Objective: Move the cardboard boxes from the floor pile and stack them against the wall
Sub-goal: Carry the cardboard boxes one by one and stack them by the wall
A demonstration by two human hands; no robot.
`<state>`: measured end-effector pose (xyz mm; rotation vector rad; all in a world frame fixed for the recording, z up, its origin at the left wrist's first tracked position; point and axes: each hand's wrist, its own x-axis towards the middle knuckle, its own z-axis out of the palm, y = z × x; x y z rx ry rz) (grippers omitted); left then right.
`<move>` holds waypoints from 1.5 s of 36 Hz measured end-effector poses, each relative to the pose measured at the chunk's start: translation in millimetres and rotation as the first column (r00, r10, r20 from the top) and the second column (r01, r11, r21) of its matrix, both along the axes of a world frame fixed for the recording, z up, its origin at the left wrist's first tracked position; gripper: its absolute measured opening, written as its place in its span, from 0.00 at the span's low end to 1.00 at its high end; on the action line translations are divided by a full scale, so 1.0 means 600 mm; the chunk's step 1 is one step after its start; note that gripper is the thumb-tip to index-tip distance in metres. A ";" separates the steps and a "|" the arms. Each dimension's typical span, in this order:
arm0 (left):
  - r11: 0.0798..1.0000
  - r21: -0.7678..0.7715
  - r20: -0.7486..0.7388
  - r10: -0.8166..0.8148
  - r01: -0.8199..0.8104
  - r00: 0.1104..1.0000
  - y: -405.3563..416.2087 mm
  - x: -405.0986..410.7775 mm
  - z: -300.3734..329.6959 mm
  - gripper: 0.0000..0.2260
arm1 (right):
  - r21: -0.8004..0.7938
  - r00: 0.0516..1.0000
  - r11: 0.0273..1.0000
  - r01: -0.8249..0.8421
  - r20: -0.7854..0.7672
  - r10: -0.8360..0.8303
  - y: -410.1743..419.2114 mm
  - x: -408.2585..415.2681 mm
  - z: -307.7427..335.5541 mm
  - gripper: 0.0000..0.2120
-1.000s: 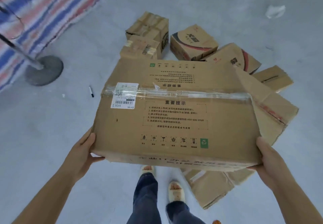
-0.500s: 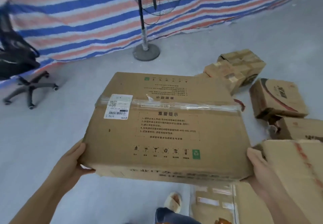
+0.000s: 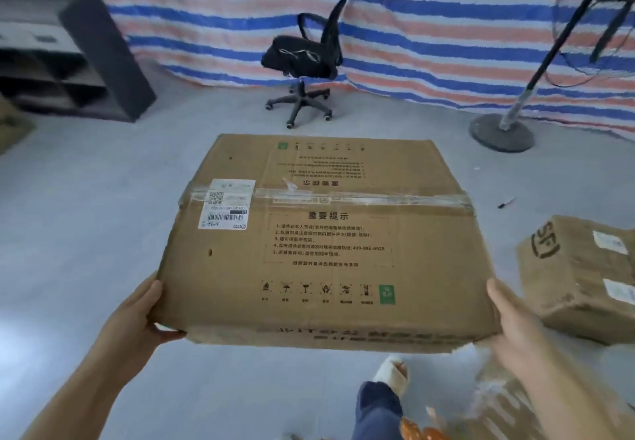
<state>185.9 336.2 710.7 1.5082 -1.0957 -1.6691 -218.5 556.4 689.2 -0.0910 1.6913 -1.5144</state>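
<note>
the left hand (image 3: 135, 323) and right hand (image 3: 512, 323) are gripping the big cardboard box (image 3: 323, 244) by its near corners (stiff, probably light, awkwardly wide), thumbs on top.

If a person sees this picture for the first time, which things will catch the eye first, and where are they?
First is the large flat brown cardboard box with the white shipping label, filling the centre, with the left hand and the right hand each taking a grip on a near corner. Behind it, the blue, red and white striped tarpaulin covers the background, with a black office chair before it.
</note>
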 end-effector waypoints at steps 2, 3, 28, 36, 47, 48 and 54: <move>0.995 0.004 0.003 0.096 -0.096 0.995 0.026 0.073 0.002 0.15 | 0.005 0.994 0.994 -0.106 -0.028 0.106 -0.035 0.048 0.004 0.16; 0.989 0.004 0.010 0.145 -0.145 0.989 0.041 0.110 0.003 0.15 | 0.010 0.988 0.988 -0.151 -0.031 0.151 -0.054 0.074 0.005 0.13; 0.530 0.095 -0.059 0.848 -0.843 0.527 0.159 0.537 -0.043 0.12 | 0.117 0.617 0.631 -0.767 -0.138 0.775 -0.507 0.513 -0.006 0.14; 0.445 0.115 -0.087 0.895 -0.888 0.437 0.027 0.622 -0.066 0.13 | 0.134 0.507 0.526 -0.840 -0.152 0.848 -0.717 0.630 -0.003 0.14; 0.287 0.113 -0.070 0.957 -0.951 0.281 -0.048 0.807 -0.072 0.16 | 0.157 0.292 0.315 -0.936 -0.149 0.945 -0.928 0.910 0.004 0.14; 0.272 0.112 -0.066 0.962 -0.956 0.266 -0.049 0.835 -0.073 0.16 | 0.153 0.275 0.297 -0.942 -0.152 0.949 -0.939 0.945 -0.001 0.14; 0.217 0.097 -0.036 0.976 -0.971 0.214 -0.058 1.033 -0.064 0.14 | 0.129 0.213 0.231 -0.964 -0.143 0.967 -0.980 1.166 -0.018 0.14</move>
